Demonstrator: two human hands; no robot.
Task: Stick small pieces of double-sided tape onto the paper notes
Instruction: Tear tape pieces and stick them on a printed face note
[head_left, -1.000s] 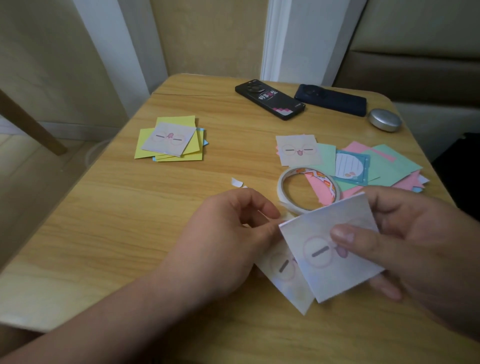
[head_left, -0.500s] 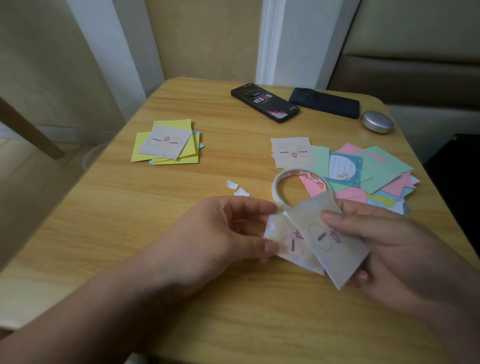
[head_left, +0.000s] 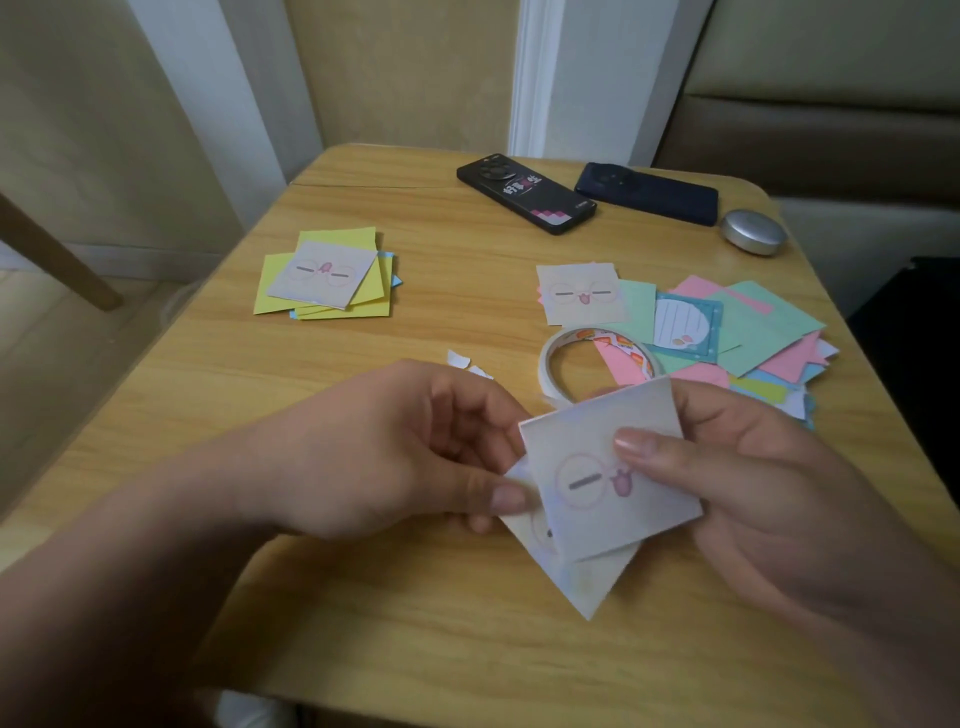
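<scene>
Lower centre of frame, raised off the table (head_left: 363, 649) between both hands: two pale square notes. Top note (head_left: 608, 467) face up, printed with a cartoon face. Lower note (head_left: 576, 577) fanned out beneath it, with a corner pointing down.

Thin paper, so judged light, limp and easily creased. Likely to slide one over the other, and to cling at any taped spot. Best taken at an edge or corner, thumb on one face and fingers on the other, clear of sticky patches. No tape piece discernible on either note from here.

Left hand (head_left: 374, 452): curled, thumb and forefinger pinching at the left edge of the pair, seemingly on a corner of the lower note; remaining fingers tucked under. Right hand (head_left: 769, 478): thumb pressed flat across the face of the top note, fingers hidden behind the paper, clamping it from the right. Neither grip slack.

Tape roll (head_left: 550, 374) flat on the table just above the held notes, resting partly on the loose pile (head_left: 753, 332) at right of frame. Yellow stack (head_left: 327, 280) upper left of centre, well apart. Two white scraps (head_left: 460, 358) just left of the roll, near the left knuckles.
</scene>
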